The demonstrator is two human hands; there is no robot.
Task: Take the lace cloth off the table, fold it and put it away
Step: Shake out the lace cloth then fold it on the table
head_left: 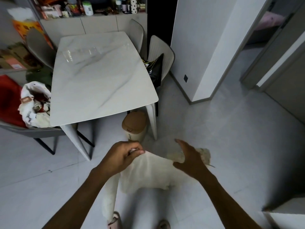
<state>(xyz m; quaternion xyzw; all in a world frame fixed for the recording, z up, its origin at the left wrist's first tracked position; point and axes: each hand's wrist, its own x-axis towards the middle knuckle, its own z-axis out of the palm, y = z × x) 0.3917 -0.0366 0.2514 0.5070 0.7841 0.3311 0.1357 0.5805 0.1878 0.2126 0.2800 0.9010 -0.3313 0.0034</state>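
Observation:
The white lace cloth (148, 172) hangs in front of me above the floor, partly doubled over, one end drooping toward my feet. My left hand (122, 156) pinches its upper left corner between thumb and fingers. My right hand (189, 159) sits at the cloth's right edge with the fingers extended; a bunched fold shows behind it, and whether it grips the cloth is unclear. The white marble table (102, 76) stands ahead to the left with no cloth on it.
A clear plastic sheet (82, 53) lies on the far part of the table. A brown-lidded bin (134, 124) stands under the table's near corner. Chairs surround the table; one on the right holds a black bag (156, 70), one on the left holds a white bag (35, 104). Wall corner at right.

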